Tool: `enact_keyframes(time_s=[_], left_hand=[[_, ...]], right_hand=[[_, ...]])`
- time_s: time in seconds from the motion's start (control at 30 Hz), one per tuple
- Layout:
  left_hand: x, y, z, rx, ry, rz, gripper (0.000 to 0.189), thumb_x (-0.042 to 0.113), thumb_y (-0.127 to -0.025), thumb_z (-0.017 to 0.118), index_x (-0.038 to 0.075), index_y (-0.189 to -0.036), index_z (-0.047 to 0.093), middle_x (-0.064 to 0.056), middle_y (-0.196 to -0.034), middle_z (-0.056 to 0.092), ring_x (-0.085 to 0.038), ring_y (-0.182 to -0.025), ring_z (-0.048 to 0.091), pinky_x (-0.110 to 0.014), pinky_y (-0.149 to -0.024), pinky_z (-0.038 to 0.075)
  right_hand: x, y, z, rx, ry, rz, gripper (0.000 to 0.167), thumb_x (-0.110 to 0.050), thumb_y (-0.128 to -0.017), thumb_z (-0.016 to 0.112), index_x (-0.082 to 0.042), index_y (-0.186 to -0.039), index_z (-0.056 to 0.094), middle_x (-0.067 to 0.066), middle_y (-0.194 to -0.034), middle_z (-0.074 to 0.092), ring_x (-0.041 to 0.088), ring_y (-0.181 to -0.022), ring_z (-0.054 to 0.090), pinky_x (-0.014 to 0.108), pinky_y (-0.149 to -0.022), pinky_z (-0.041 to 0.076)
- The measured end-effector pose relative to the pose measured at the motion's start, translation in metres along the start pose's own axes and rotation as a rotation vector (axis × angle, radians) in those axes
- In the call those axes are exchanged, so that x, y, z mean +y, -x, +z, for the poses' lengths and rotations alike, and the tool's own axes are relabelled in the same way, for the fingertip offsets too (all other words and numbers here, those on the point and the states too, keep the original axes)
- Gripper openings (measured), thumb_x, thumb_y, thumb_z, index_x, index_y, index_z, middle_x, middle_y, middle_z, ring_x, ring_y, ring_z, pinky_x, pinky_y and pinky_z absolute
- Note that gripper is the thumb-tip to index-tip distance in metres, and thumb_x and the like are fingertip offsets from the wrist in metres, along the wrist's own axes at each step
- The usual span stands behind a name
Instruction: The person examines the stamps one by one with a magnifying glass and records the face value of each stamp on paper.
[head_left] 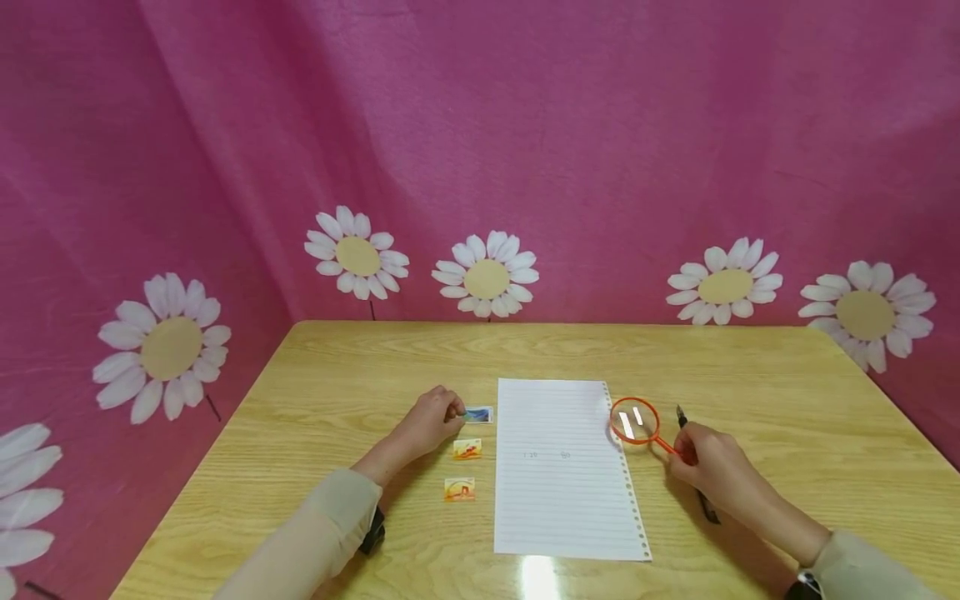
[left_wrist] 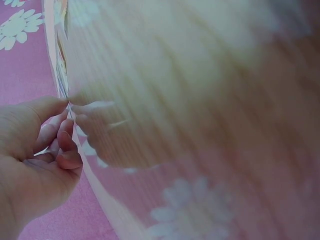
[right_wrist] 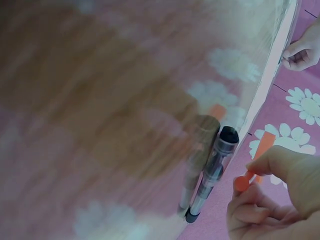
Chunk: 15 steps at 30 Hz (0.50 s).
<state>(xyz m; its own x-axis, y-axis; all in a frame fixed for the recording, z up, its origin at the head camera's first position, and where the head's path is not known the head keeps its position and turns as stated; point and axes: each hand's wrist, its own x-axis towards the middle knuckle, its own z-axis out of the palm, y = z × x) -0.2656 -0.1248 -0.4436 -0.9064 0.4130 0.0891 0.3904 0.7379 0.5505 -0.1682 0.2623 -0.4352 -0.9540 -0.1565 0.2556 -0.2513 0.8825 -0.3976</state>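
My left hand is at the left edge of a small blue stamp, thumb and fingertips pinching that edge at the table top. Two yellow-and-red stamps, an upper one and a lower one, lie below it. In my right hand is the handle of an orange-red magnifying glass; its round lens is over the right edge of a lined sheet. Faint handwriting marks the sheet's middle. A dark pen lies on the table, partly hidden beneath the right hand in the head view.
The glossy wooden table reflects light and the surroundings. A pink curtain with white daisies hangs behind and to the left. The sheet's punched holes run down its right side.
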Motion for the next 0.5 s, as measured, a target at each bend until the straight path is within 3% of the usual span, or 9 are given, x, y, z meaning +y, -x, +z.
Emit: enact_keyframes(time_s=[0.5], left_hand=[[0.0012,0.0000,-0.0006,-0.011,0.015,-0.023,0.004,0.005,-0.090,0.066,0.004,-0.090,0.062,-0.005,-0.087,0.053,-0.014,-0.079,0.047,-0.027,-0.072,0.043]], right_hand=[[-0.0028,-0.0072,0.0040,0.037,0.005,-0.100,0.018,0.002,-0.073,0.073,-0.006,-0.075,0.057,-0.003,-0.065,0.049,0.000,-0.059,0.036,0.020,-0.051,0.035]])
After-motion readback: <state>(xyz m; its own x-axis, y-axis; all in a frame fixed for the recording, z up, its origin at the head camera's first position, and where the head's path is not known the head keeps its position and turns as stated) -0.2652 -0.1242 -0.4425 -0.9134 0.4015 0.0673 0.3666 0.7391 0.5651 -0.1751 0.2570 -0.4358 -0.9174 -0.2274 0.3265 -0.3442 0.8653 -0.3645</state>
